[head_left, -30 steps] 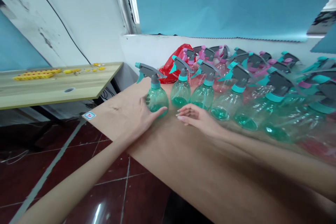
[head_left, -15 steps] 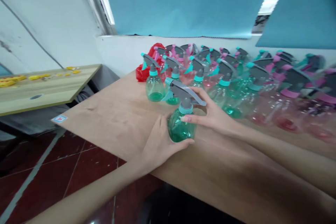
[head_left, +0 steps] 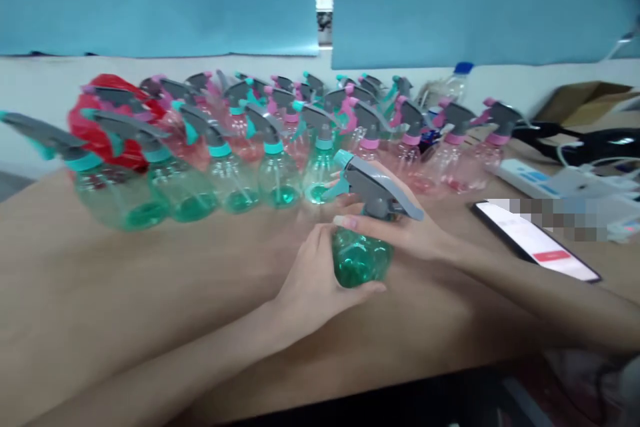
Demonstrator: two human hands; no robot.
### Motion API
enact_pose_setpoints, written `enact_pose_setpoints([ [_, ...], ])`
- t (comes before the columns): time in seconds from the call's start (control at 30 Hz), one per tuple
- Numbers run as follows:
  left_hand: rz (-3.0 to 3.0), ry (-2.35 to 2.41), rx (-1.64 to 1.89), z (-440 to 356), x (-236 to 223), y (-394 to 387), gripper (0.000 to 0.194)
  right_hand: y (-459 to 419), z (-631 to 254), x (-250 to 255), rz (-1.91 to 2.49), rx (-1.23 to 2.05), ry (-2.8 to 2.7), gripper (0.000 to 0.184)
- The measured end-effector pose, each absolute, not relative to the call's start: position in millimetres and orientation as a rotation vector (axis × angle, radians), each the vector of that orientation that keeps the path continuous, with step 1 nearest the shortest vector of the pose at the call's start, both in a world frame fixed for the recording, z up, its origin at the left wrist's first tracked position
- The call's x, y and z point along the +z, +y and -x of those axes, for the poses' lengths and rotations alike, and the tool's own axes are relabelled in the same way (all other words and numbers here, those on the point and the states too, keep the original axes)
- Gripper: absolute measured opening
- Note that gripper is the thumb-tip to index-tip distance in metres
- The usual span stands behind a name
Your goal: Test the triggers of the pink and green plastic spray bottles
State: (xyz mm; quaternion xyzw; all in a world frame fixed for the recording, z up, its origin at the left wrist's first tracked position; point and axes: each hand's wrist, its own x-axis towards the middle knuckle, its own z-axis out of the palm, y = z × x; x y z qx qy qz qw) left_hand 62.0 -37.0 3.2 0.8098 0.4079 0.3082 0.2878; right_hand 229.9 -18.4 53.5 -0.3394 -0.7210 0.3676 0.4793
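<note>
Both hands hold one spray bottle (head_left: 363, 259), with a round clear green body, a teal collar and a grey trigger head whose teal nozzle points left. My left hand (head_left: 313, 280) is wrapped round the lower left of the body, its thumb across the front. Higher up, my right hand (head_left: 400, 227) grips the neck just below the trigger head, some fingers hidden behind it. The bottle stands upright close to the table's front; whether its base touches the wood cannot be made out. Beyond it is a row of green spray bottles (head_left: 277, 180) and pink spray bottles (head_left: 453, 163).
A red plastic bag (head_left: 83, 123) lies behind the bottles at left. On the right of the wooden table (head_left: 225, 287) are a lit phone (head_left: 530, 240), a white power strip (head_left: 530, 177) with cables, a black strap-like item (head_left: 605, 143) and a cardboard box (head_left: 575, 103).
The view has swung right, bringing the phone and power strip in and taking the side table out. Both hands keep their hold on the green spray bottle.
</note>
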Motion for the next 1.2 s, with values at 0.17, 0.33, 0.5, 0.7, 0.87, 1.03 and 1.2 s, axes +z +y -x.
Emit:
enact_pose_setpoints([
  [0.17, -2.193, 1.008, 0.767, -101, -1, -22, 0.088, -21, -264, 54, 0.945, 0.89, -1.666, 0.039],
  [0.33, -2.285, 0.884, 0.671, -116, -5, -7, 0.095, -18, -280, 59, 1.009, 0.835, -1.667, 0.052],
  [0.5, -2.438, 0.835, 0.525, -102, -9, 4, 0.098, -10, -288, 61, 1.064, 0.804, -1.692, 0.053],
  [0.7, -2.671, 0.915, 0.406, -66, -13, 9, 0.073, 0, -287, 58, 1.108, 0.761, -1.701, 0.055],
  [0.87, -2.747, 0.98, 0.362, -49, -13, 7, 0.057, 5, -278, 62, 1.135, 0.751, -1.768, 0.047],
  [1.03, -2.767, 0.983, 0.333, -49, -13, 4, 0.059, 7, -270, 70, 1.114, 0.739, -1.756, 0.054],
  [1.2, -2.752, 0.976, 0.337, -52, -13, 4, 0.057, 7, -266, 74, 1.11, 0.725, -1.74, 0.052],
])
